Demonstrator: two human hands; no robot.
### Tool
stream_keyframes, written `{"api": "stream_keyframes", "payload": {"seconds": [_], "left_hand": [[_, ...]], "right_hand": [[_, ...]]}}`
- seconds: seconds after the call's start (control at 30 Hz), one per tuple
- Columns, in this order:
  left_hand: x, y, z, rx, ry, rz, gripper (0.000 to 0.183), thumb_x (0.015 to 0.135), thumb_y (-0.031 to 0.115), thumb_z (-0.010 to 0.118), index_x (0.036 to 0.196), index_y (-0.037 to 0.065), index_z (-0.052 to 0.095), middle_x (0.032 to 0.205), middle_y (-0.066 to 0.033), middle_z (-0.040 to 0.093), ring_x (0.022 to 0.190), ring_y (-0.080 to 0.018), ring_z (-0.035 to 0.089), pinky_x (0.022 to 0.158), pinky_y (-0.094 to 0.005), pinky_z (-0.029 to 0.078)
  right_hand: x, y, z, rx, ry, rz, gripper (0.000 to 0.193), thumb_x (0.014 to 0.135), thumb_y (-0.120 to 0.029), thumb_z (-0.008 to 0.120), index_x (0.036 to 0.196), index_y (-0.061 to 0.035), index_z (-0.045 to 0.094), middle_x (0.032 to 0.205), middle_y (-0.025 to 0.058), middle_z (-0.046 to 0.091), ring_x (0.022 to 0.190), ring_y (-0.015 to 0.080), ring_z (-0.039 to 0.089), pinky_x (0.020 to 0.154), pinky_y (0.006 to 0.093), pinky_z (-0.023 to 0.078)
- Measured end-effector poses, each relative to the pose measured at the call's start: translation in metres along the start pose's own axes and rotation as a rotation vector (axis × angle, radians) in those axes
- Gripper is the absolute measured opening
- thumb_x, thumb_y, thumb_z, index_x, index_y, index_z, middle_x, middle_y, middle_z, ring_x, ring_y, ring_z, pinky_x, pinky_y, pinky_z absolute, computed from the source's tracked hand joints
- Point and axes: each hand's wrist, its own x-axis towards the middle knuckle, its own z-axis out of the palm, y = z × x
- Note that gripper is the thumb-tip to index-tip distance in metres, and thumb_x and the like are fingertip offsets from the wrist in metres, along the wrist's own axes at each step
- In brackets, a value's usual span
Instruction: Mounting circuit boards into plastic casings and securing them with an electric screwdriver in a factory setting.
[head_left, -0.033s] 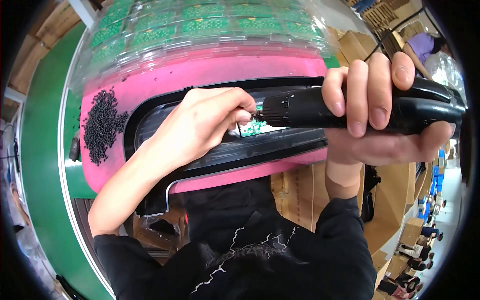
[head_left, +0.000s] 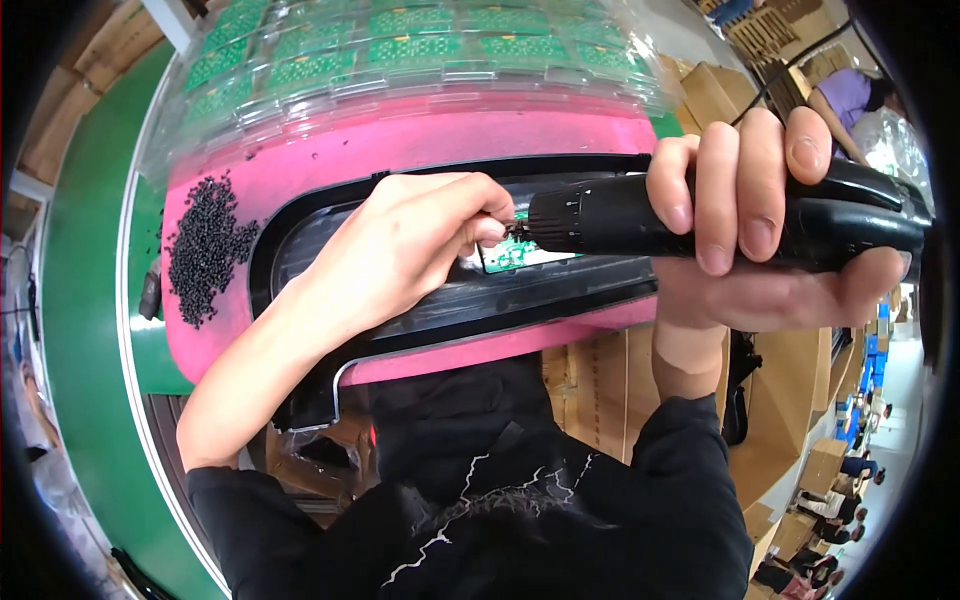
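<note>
My right hand [head_left: 735, 215] is wrapped around a black electric screwdriver [head_left: 620, 215], held nearly level with its nose pointing left. At that nose, my left hand [head_left: 410, 230] pinches with thumb and forefinger; a small dark bit shows between the fingertips and the driver, too small to name. Beneath both hands lies a long black plastic housing [head_left: 430, 322], open side up. Inside it, a green and white circuit board [head_left: 510, 258] shows partly under the driver's nose; the rest is hidden by my left fingers and the tool.
A heap of small black screw-like pieces [head_left: 205, 250] lies left on the pink mat [head_left: 300, 140]. Clear plastic trays of green circuit boards [head_left: 410, 50] stand behind. Cardboard boxes [head_left: 780, 400] are on the right; a person in purple [head_left: 848, 100] is at far right.
</note>
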Motion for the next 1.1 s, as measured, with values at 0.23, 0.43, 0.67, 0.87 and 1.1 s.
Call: {"api": "stream_keyframes", "payload": {"seconds": [0.23, 0.43, 0.67, 0.87, 1.1], "left_hand": [[0.000, -0.003, -0.001, 0.200, 0.015, -0.089, 0.012, 0.082, -0.007, 0.059, 0.094, -0.005, 0.060, 0.075, -0.0146, 0.063, 0.065, -0.0260, 0.063, 0.062, -0.0341, 0.051], [-0.007, -0.015, -0.003, 0.323, -0.014, -0.227, 0.024, 0.077, -0.009, 0.056, 0.099, -0.008, 0.063, 0.081, -0.0202, 0.066, 0.071, -0.0296, 0.067, 0.069, -0.0339, 0.054], [-0.004, -0.007, -0.003, 0.286, -0.015, -0.330, 0.010, 0.086, -0.004, 0.056, 0.095, -0.004, 0.059, 0.076, -0.0210, 0.065, 0.069, -0.0340, 0.066, 0.066, -0.0382, 0.053], [-0.004, -0.006, -0.006, 0.307, -0.045, -0.359, 0.009, 0.090, 0.006, 0.059, 0.093, -0.002, 0.058, 0.070, -0.0211, 0.062, 0.069, -0.0364, 0.065, 0.063, -0.0409, 0.050], [-0.006, -0.010, -0.007, 0.328, -0.084, -0.346, 0.014, 0.088, 0.011, 0.062, 0.089, -0.002, 0.060, 0.079, -0.0199, 0.064, 0.077, -0.0386, 0.064, 0.068, -0.0425, 0.050]], "right_hand": [[-0.003, 0.029, -0.004, -0.010, 0.165, 0.013, 0.062, 0.084, -0.066, 0.056, 0.104, -0.0069, 0.054, 0.069, -0.0038, 0.049, 0.053, 0.0071, 0.046, 0.057, 0.0256, 0.039], [-0.010, 0.052, -0.008, -0.071, 0.312, 0.169, 0.055, 0.090, -0.059, 0.050, 0.101, -0.0054, 0.053, 0.065, 0.0017, 0.050, 0.050, 0.0124, 0.044, 0.058, 0.0314, 0.041], [-0.012, 0.061, -0.008, -0.138, 0.328, 0.203, 0.057, 0.090, -0.061, 0.048, 0.097, -0.0046, 0.052, 0.063, 0.0000, 0.049, 0.048, 0.0109, 0.042, 0.055, 0.0299, 0.038], [-0.009, 0.065, -0.005, -0.236, 0.223, 0.235, 0.060, 0.088, -0.063, 0.050, 0.099, -0.0042, 0.051, 0.063, 0.0007, 0.049, 0.049, 0.0112, 0.042, 0.055, 0.0298, 0.038], [-0.004, 0.053, -0.014, 0.009, 0.161, 0.078, 0.062, 0.085, -0.065, 0.056, 0.105, -0.0066, 0.053, 0.070, -0.0032, 0.051, 0.053, 0.0087, 0.046, 0.057, 0.0279, 0.037]]}}
